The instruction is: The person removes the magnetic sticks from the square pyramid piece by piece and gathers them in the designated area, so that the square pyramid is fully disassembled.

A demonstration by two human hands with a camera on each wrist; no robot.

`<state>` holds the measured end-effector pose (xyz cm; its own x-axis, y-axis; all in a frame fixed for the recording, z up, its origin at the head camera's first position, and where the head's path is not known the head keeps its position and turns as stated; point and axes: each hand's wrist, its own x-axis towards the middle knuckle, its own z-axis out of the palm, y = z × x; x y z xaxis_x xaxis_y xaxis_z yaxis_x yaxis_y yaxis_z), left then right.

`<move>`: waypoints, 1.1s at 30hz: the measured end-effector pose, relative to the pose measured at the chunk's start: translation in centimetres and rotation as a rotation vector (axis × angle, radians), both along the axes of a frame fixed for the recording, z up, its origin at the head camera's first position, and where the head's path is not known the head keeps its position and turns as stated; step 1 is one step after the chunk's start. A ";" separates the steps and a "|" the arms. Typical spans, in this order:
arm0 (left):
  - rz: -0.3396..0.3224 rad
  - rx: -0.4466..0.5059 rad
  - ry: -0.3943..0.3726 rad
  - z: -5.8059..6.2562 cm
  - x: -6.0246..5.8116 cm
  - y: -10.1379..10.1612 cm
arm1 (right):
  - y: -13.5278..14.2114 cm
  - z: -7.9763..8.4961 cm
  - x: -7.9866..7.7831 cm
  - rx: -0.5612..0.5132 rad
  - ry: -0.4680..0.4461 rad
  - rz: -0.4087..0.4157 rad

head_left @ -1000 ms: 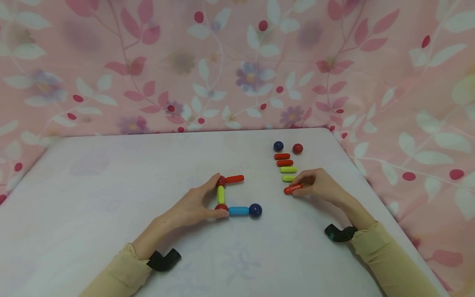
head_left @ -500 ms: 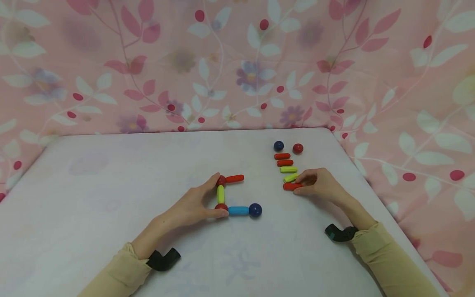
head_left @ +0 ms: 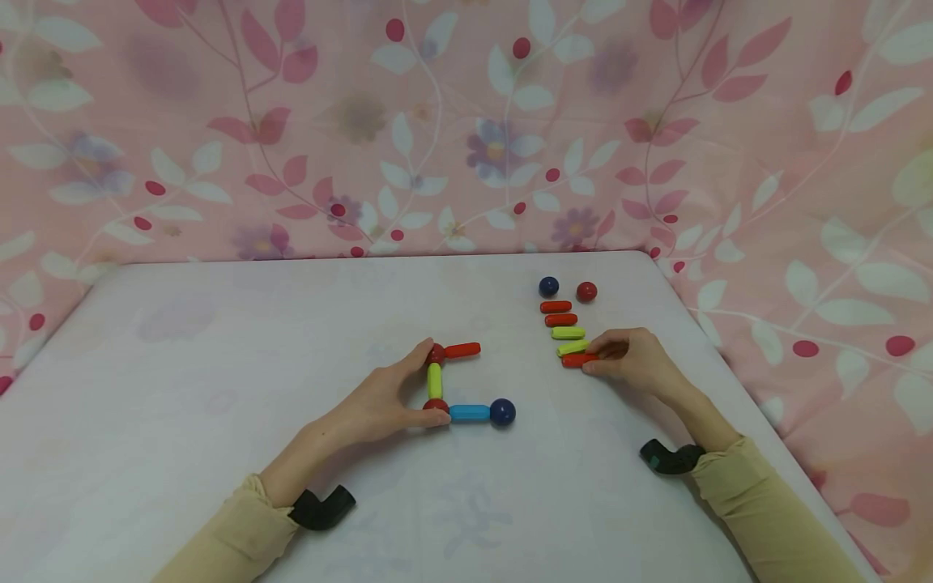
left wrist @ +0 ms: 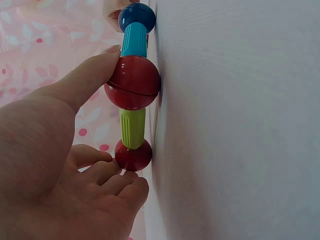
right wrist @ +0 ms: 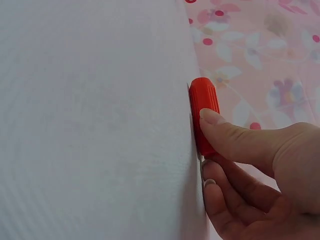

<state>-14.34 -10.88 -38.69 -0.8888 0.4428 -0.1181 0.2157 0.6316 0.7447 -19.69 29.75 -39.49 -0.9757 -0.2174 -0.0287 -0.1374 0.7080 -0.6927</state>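
Observation:
My left hand (head_left: 379, 405) grips a joined piece of toy rods and balls on the table, thumb on the near red ball (left wrist: 132, 82), fingertips at the far red ball (left wrist: 133, 155). A lime rod (head_left: 434, 381) links those balls. From the far ball a red rod (head_left: 462, 351) points right; from the near one a light blue rod (head_left: 470, 414) leads to a dark blue ball (head_left: 502, 413). With thumb and fingers, my right hand (head_left: 637, 359) pinches a loose red rod (right wrist: 204, 95) lying on the table. Close behind it, a tilted lime rod (head_left: 572, 348) is partly covered by fingers.
Beyond the right hand lie another lime rod (head_left: 568, 333), two red rods (head_left: 560, 320), a dark blue ball (head_left: 549, 286) and a red ball (head_left: 586, 291). The white table (head_left: 219, 348) ends at a pink floral cloth (head_left: 437, 121) behind and to the right.
My right hand has slid the loose red rod a little away from me, up against the lime rod, which has turned aslant. The left hand and its joined piece have stayed put.

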 end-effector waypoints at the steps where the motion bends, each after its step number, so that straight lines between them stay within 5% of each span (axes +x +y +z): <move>1: 0.000 -0.001 0.000 0.0 0.0 0.0 | -0.1 0.0 0.0 -0.002 0.001 -0.006; 23: -0.007 0.009 0.002 0.1 0.0 -0.2 | -0.6 0.0 0.1 -0.010 -0.013 -0.067; 33: 0.000 0.003 -0.009 0.0 -0.1 -0.1 | -0.8 1.8 0.3 -0.020 -0.006 -0.031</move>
<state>-14.39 -10.93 -38.65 -0.8875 0.4436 -0.1245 0.2094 0.6291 0.7486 -19.43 29.00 -37.68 -0.9819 -0.1871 -0.0307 -0.1109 0.6982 -0.7072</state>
